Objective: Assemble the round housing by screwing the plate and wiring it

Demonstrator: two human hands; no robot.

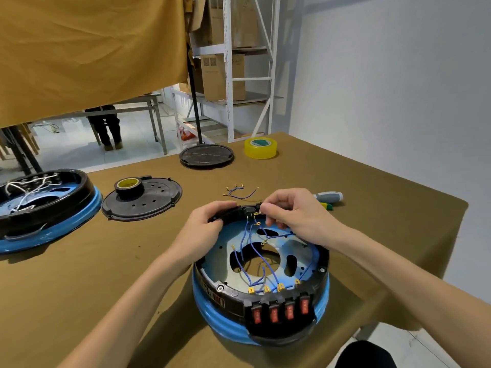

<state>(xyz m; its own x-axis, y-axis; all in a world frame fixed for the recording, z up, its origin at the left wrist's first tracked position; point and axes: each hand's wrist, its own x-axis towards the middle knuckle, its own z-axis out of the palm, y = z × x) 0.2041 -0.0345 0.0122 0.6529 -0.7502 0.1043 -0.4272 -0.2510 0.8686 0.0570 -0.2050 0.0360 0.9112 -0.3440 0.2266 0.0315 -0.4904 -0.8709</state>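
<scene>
A round black-and-blue housing [212, 309] stands near the table's front edge, open side up, with a row of red rocker switches [281, 312] at its near rim. Blue wires [256, 252] with brass terminals run across its blue inner plate [295, 251]. My left hand [204, 224] grips the far-left rim. My right hand [289, 213] pinches a blue wire's terminal at the black socket [248, 209] on the far rim. A black perforated cover plate [154, 203] lies to the left, a black tape roll [129, 187] on it.
A second housing [45, 205] with white wires sits at the left edge. Spare short wires [239, 192] lie beyond the hands, a grey screwdriver [329, 197] to the right. A yellow tape roll [261, 147] and a black stand base [206, 156] sit at the back.
</scene>
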